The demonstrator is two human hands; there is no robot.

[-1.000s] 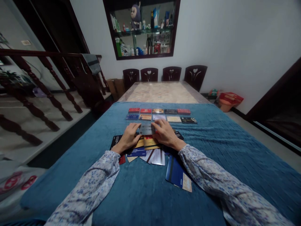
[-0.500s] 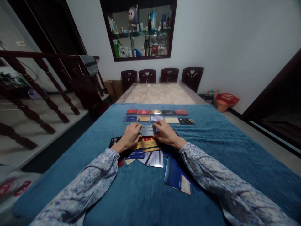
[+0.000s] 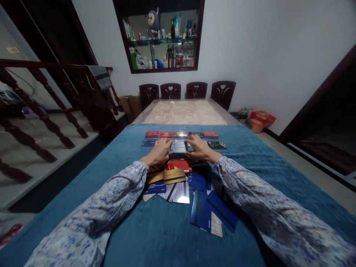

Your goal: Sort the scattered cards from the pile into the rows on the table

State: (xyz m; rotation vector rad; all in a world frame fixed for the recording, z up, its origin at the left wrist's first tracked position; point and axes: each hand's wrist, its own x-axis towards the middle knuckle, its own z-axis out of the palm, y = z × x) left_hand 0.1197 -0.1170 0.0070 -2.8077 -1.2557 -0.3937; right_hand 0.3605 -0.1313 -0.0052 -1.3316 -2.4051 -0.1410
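Note:
Between my hands is a silvery-white card (image 3: 178, 147), gripped by its two short sides near the second row of cards. My left hand (image 3: 160, 151) pinches its left edge, and my right hand (image 3: 199, 148) has its right edge. Just nearer to me lies a loose heap of overlapping cards: a red card (image 3: 182, 165), a gold card (image 3: 174, 176), a white card (image 3: 182, 191) and a dark blue card (image 3: 202, 211) among them. Beyond my hands, a row holds a red card (image 3: 152, 134) and several others. The black card (image 3: 217, 145) ends the nearer row, which my hands partly cover.
A blue cloth (image 3: 133, 233) covers the near part of the table, and the bare stone-patterned top (image 3: 186, 111) shows behind it. Several dark chairs (image 3: 170, 91) stand at the far end. A wooden railing (image 3: 36, 66) runs along the left.
Both hands have carried the silvery-white card forward, away from the heap and up to the second row. More of the red card and the blue cards in the heap now shows. The view has shifted slightly.

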